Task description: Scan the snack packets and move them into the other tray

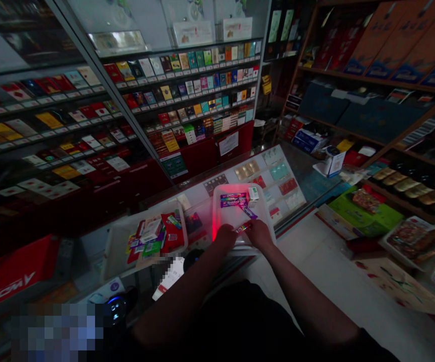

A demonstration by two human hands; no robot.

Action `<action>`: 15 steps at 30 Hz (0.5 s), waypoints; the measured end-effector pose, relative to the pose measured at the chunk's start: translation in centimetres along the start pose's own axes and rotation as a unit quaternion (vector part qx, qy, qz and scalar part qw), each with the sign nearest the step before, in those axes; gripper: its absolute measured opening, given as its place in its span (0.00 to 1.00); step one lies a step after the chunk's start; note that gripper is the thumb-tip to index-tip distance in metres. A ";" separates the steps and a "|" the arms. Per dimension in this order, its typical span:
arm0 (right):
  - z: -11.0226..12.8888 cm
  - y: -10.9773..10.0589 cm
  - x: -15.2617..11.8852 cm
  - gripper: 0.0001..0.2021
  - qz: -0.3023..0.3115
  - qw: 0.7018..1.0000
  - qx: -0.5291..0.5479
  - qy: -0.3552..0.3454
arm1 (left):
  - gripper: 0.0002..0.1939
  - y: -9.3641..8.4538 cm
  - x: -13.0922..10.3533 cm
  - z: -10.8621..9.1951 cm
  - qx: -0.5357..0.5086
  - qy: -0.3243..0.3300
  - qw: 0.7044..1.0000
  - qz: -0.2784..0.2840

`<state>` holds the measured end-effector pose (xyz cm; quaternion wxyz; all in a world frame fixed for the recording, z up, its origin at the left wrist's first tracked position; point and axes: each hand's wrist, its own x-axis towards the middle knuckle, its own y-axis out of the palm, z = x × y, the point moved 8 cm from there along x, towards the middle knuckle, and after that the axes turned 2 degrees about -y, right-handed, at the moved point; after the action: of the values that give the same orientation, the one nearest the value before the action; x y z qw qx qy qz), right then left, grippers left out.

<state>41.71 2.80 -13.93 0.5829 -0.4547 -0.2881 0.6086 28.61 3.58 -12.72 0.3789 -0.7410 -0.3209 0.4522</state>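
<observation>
Over the near end of a white plastic tray, my two hands meet at a small stick-shaped packet with red and multicoloured print. My left hand is closed on its left end, and my right hand is closed at its right end. Farther up the tray lie purple stick packs, side by side. Another purple stick pack lies slantwise just beyond my right hand. A white and green box sits in the tray's far right corner. Red light falls on the tray's left side.
The tray rests on a glass display counter. To its left, a white bin holds colourful packets, including a red bag. A red box is at far left. Cigarette shelves rise behind; stocked wooden shelves stand right.
</observation>
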 end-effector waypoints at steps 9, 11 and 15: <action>2.0 -2.6 -1.4 0.18 -0.056 0.993 0.100 0.027 | 0.19 -4.0 -3.2 4.3 -0.271 -0.130 0.946 -0.123; 2.9 -3.0 -1.7 0.19 -0.072 0.990 0.118 0.019 | 0.19 -4.7 -3.9 5.1 -0.340 -0.110 0.923 -0.142; 4.7 -3.6 -2.2 0.16 -0.096 0.987 0.130 -0.011 | 0.19 -5.9 -5.2 6.6 -0.367 -0.058 0.912 -0.173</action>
<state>38.94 2.11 -8.29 0.6898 -0.3388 -0.2552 0.5868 19.79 4.12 -7.54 0.1337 -0.7329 -0.6090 0.2723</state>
